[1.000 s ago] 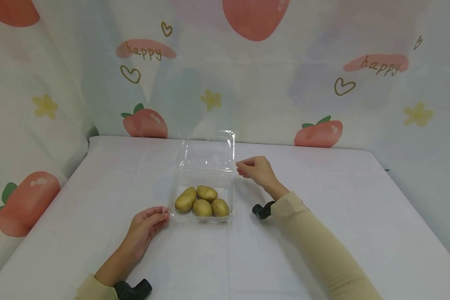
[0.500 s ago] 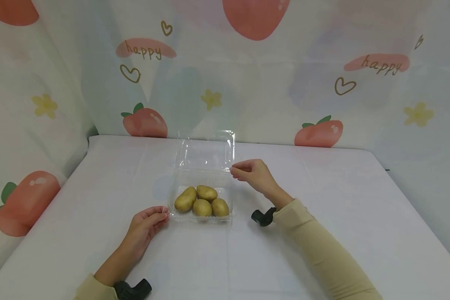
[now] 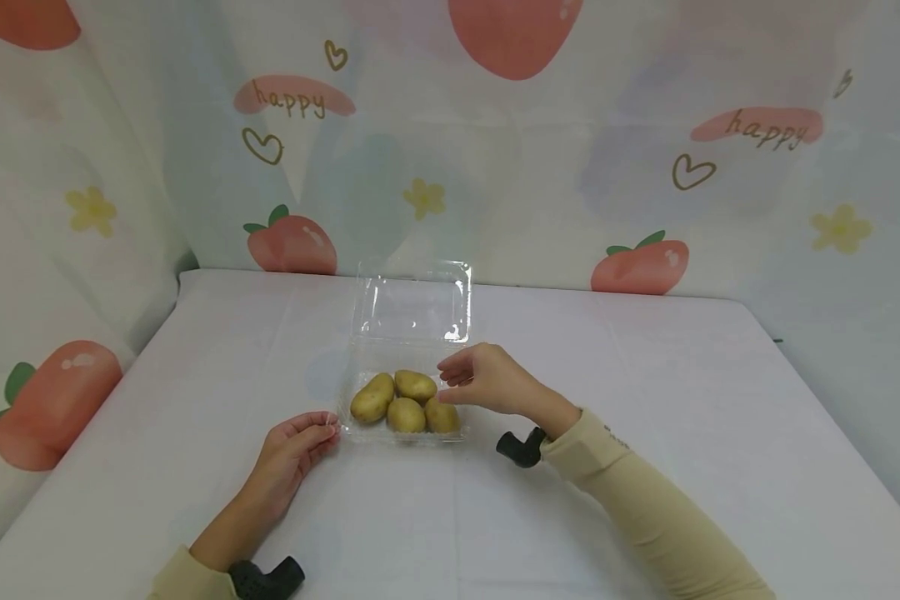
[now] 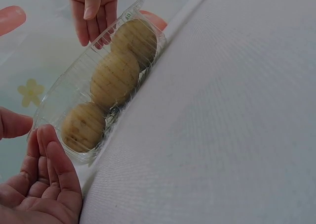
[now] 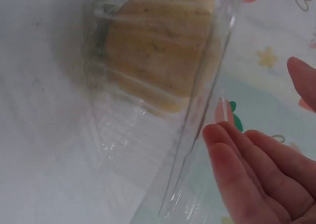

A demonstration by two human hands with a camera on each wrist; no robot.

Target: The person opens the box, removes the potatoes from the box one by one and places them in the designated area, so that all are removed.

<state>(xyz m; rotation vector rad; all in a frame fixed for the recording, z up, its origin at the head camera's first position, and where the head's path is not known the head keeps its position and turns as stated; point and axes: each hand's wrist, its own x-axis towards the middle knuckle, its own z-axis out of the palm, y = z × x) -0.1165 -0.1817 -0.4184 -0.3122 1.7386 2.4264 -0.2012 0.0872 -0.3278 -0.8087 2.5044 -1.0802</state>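
A clear plastic clamshell box (image 3: 348,417) lies mid-table with its lid (image 3: 412,304) standing open at the back. Several yellow-brown potatoes (image 3: 405,404) fill its tray. My left hand (image 3: 322,429) rests on the table, its relaxed fingertips at the tray's front left corner. My right hand (image 3: 450,385) hovers over the tray's right side just above the potatoes, fingers loosely bent and holding nothing. The left wrist view shows the potatoes (image 4: 113,78) through the ribbed tray wall, my left hand (image 4: 44,174) beside it. In the right wrist view a potato (image 5: 158,51) sits behind the wall, my fingers (image 5: 256,169) nearby.
The table wears a white cloth (image 3: 645,375) and ends at a strawberry-print curtain (image 3: 570,167) at the back and on both sides. A black wrist camera mount (image 3: 517,446) sits under my right sleeve, another (image 3: 266,579) by my left.
My right hand has moved from beside the lid's right edge down and left, to above the potatoes in the tray. The left hand and the box have stayed put.
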